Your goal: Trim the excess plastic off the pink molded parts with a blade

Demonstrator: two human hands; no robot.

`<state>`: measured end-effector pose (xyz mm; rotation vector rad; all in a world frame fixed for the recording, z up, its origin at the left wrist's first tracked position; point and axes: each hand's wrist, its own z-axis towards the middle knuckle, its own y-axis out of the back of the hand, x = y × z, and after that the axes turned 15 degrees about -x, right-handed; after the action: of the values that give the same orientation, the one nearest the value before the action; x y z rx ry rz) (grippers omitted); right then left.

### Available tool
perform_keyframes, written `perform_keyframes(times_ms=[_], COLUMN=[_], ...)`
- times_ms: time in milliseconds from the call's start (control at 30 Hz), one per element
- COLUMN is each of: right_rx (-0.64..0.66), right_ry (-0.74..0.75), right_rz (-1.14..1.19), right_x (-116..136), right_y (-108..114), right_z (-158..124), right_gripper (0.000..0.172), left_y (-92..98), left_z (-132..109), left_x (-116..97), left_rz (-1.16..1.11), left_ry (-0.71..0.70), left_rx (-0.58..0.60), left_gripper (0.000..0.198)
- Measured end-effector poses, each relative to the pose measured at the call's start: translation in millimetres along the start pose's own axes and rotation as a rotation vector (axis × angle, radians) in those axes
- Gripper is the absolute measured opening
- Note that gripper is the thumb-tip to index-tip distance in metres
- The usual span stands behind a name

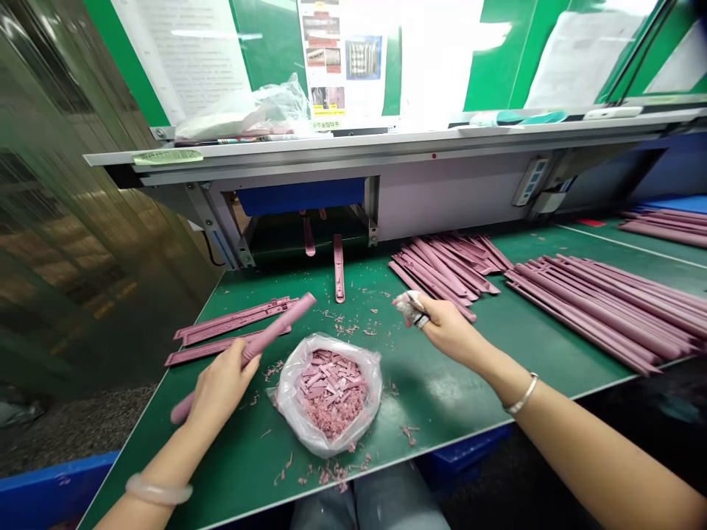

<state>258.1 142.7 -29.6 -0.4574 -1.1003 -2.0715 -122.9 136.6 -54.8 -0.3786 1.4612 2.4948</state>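
Note:
My left hand (221,379) is closed around a long pink plastic strip (281,326), tilted up to the right with its smooth, rounded side showing. Over the table's right half, my right hand (442,324) is closed, with white wrapping (409,305) about the fingertips and a dark band; what it grips is too small to make out. Between the hands stands a clear plastic bag (364,364) with its mouth open, holding pink offcuts and shavings (331,390). More pink strips (237,322) lie just beyond my left hand.
A loose pile of pink strips (442,265) lies beyond my right hand, with a neater stack (602,309) further right. One strip (339,269) lies near the opening under the shelf (387,151). Pink shavings (345,324) are scattered over the green table (453,405).

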Motion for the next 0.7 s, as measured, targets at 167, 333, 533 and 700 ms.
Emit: perform_keyframes(times_ms=[167, 333, 533, 700], right_rx=[0.147, 0.32, 0.347, 0.145], right_ry=[-0.087, -0.21, -0.222, -0.324], right_rz=[0.321, 0.444, 0.351, 0.414], right_x=[61.1, 108.6, 124.7, 111.1], right_y=[-11.6, -36.8, -35.2, -22.6], right_z=[-35.9, -84.5, -116.3, -125.9], right_gripper=[0.019, 0.024, 0.025, 0.027], left_y=[41.6, 53.9, 53.0, 58.9], left_z=[-53.5, -111.0, -131.5, -119.1], left_x=[-45.4, -112.7, -121.1, -77.0], left_rz=[-0.272, -1.021, -1.13, -1.086], left_ry=[0.199, 0.456, 0.527, 0.671], left_rx=[-0.079, 0.133, 0.043, -0.322], left_gripper=[0.032, 0.033, 0.023, 0.033])
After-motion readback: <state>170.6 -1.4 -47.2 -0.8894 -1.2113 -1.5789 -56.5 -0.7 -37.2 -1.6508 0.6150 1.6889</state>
